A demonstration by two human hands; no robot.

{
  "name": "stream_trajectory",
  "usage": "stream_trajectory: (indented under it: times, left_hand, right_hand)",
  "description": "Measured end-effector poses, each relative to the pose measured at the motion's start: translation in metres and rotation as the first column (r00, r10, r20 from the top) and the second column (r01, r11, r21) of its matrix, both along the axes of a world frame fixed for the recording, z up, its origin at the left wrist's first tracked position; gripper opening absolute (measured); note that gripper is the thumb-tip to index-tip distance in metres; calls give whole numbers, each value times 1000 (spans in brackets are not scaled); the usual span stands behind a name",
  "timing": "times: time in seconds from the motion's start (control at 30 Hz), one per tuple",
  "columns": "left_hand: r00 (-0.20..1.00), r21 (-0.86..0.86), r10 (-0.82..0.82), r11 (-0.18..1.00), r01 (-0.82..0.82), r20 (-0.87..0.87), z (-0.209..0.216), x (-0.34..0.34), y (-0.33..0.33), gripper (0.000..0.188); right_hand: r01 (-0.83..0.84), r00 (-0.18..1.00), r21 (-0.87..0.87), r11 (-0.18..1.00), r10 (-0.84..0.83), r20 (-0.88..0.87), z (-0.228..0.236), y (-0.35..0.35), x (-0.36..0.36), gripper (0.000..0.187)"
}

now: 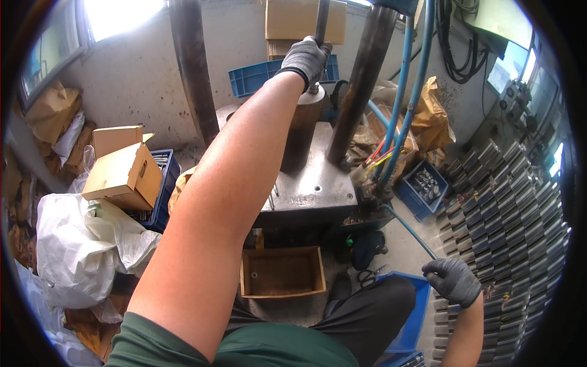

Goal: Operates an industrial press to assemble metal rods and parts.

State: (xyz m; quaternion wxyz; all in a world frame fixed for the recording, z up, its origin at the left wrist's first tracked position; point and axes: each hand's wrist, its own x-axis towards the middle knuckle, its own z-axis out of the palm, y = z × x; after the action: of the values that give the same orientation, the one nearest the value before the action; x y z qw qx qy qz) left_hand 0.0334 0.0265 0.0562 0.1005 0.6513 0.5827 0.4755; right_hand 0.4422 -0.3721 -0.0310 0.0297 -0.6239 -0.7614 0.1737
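Left hand [306, 58], gloved: fingers wrapped round upright press rod [321, 21], top centre, long axis vertical above brown cylinder [304, 131]. Right hand [454, 281], gloved: lower right, fingers curled, holding nothing visible, beside stacked metal parts [513, 208].

Grey gloves [304, 58], blue crates [257, 76], brown wooden box [282, 272], white sacks [79, 244].

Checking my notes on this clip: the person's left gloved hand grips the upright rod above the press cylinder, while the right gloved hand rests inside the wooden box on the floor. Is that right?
Not quite. The left hand does grip the upright rod above the cylinder, but the right hand is not in the wooden box; it hovers over the rows of metal parts on the right, beside the blue bin. The head view shows this.
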Motion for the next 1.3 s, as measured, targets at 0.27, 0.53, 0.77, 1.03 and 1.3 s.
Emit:
stream_trajectory:
  times: [0.27, 0.53, 0.77, 1.03, 1.3]
  left_hand:
    - [1000, -10, -8, 1000, 8, 13, 1, 1, -2, 50]
    - [1000, 8, 15, 1000, -15, -11, -1, 1, -5, 51]
    - [1000, 27, 12, 1000, -12, -7, -4, 1, -3, 51]
    - [1000, -13, -13, 1000, 13, 8, -1, 1, -10, 52]
    - [997, -61, -63, 996, 67, 54, 1, -2, -12, 57]
  right_hand:
    - [-93, 991, -69, 993, 99, 88, 3, 2, 1, 22]
    - [-130, 962, -138, 982, 158, 221, 2, 3, 0, 23]
    - [40, 991, 144, 989, -21, -135, 3, 2, -5, 26]
    - [12, 992, -181, 983, 11, 123, 7, 4, -2, 26]
    - [-13, 994, -161, 987, 31, 109, 2, 4, 0, 26]
